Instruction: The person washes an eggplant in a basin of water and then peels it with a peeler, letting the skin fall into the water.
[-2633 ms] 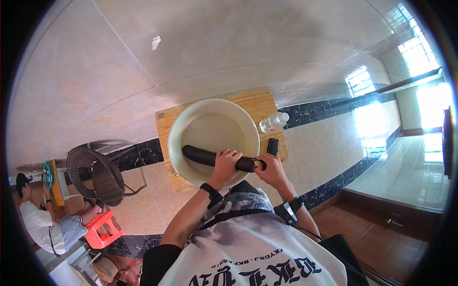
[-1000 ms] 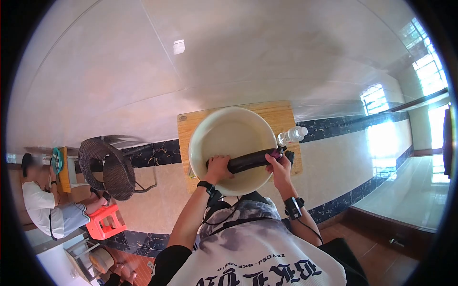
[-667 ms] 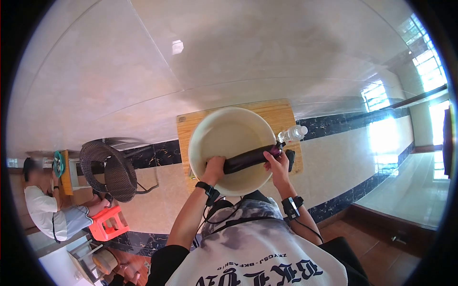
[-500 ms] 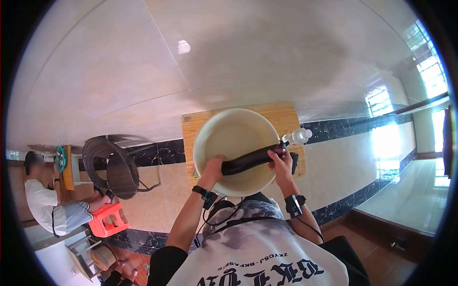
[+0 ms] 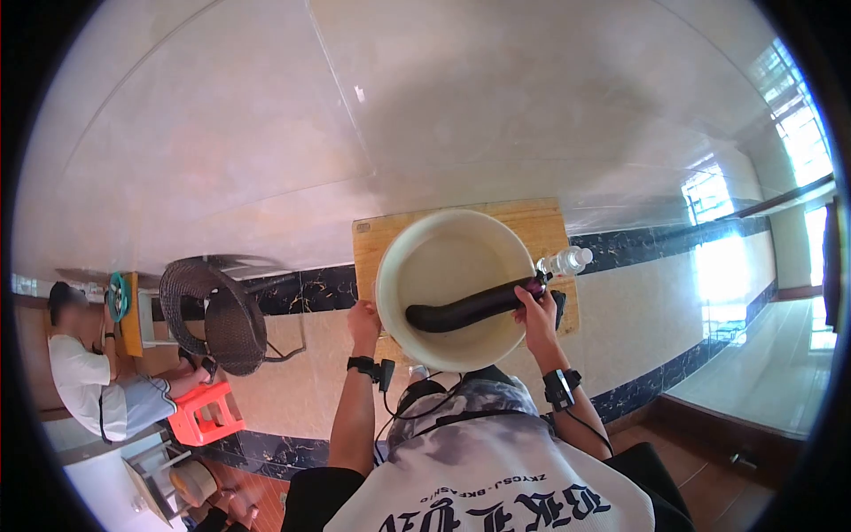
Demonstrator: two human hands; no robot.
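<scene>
A long dark purple eggplant point(image 5: 465, 309) slants across the opening of a cream-coloured basin point(image 5: 386, 266). My right hand point(image 5: 535, 317) grips it near the stem end at the basin's right rim. Its far, rounded tip hangs over the inside of the basin, with nothing else holding it. Outside the left rim is my left hand point(image 5: 363, 321), at the table's edge, its fingers bunched together; whatever they hold, if anything, is hidden. The basin stands on a small wooden table point(image 5: 372, 238).
A clear plastic bottle point(image 5: 566, 261) lies right of the basin, with a dark object point(image 5: 558, 304) behind my right hand. Leftward are a brown wicker chair point(image 5: 235, 332), a red stool point(image 5: 206, 415) and a seated person point(image 5: 84, 381). A tiled wall point(image 5: 496, 97) rises behind the table.
My left hand has let go of the eggplant's rounded end and moved left, outside the basin. My right hand still holds the stem end. The whole view has shifted slightly.
</scene>
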